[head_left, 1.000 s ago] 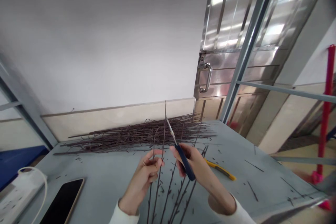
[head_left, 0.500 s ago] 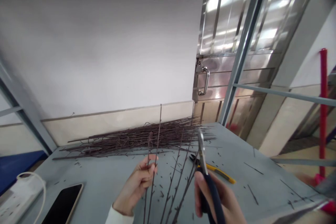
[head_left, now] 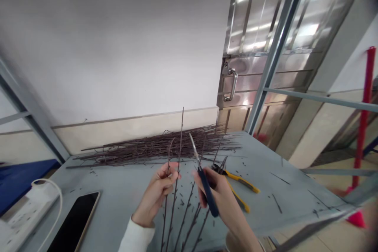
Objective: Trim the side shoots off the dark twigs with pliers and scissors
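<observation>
My left grip (head_left: 159,189) is pinching 2 twigs (head_left: 180,141), seemingly for steadiness; my right grip (head_left: 219,192) is holding scissors (head_left: 203,181) toward the desk's back edge (head_left: 242,135).

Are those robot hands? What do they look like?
No, they're a person's hands, with no cables or gloves. The left hand comes out of a plain white sleeve that ends around the wrist. The right hand and the forearm behind it are bare; I can't make out a sleeve there.
</observation>
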A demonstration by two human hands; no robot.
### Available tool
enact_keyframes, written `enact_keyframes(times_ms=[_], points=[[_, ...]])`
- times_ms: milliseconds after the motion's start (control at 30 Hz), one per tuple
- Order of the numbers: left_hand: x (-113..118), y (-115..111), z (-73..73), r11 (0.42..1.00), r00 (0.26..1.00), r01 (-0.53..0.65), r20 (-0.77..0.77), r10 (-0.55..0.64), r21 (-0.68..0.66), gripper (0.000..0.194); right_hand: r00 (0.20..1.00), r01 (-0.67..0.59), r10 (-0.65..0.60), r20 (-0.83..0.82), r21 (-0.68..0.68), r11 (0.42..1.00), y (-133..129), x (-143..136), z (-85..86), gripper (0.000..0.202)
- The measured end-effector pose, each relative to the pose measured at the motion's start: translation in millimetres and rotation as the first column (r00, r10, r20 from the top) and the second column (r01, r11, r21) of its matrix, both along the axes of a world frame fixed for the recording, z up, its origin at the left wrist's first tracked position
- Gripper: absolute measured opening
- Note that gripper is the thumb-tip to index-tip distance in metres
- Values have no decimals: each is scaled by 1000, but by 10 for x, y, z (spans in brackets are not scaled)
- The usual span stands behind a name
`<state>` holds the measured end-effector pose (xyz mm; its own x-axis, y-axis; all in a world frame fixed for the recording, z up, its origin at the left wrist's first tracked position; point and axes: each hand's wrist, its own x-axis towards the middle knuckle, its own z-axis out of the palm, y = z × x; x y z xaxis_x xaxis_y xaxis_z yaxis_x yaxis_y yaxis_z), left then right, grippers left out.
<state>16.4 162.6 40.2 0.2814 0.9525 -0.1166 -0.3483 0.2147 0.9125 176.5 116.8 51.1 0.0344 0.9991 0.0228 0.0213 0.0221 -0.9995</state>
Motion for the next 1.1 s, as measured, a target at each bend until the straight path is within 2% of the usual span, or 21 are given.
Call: enact_keyframes(times_ms=[100,200,333,433,500,600,667,733,833,900,1000,1100], points=[[29,-2,-2,998,1000,-15,-25,16,64,32,995,-35,28,-92,-82,996,-143,-59,-129,45],[62,-15,8,995,998,3,-68,5,104,29,994,-81,72,-80,-105,991,-177,-151,-196,44],[79,-46,24,989,995,-16,-97,30,145,31,997,-46,40,-71,-83,996,-185,-211,-234,43],[85,-67,17,979,986,-105,-107,125,177,35,997,1,-5,-79,-46,999,-266,-147,-297,43],[99,-78,6,965,974,-176,-107,199,192,37,997,78,-78,-9,-2,997,-319,-44,-356,42],[142,-95,-6,943,949,-243,-143,279,230,35,957,145,-171,234,122,982,-334,171,-413,39],[178,-106,-3,924,929,-269,-180,323,271,31,894,113,-173,413,167,980,-305,322,-394,35],[214,-115,10,910,914,-288,-197,354,297,28,805,50,-131,579,153,987,-267,451,-324,32],[255,-121,34,929,928,-266,-190,319,258,25,633,-76,-18,774,85,994,-227,600,-158,28],[269,-116,41,944,943,-241,-176,282,223,24,527,-161,2,850,98,982,-217,679,-30,27],[281,-100,30,943,942,-248,-173,288,221,22,372,-216,-113,921,205,955,-204,764,196,29],[311,-101,24,912,910,-307,-197,365,272,20,151,-193,-199,968,226,955,-157,776,479,31]])
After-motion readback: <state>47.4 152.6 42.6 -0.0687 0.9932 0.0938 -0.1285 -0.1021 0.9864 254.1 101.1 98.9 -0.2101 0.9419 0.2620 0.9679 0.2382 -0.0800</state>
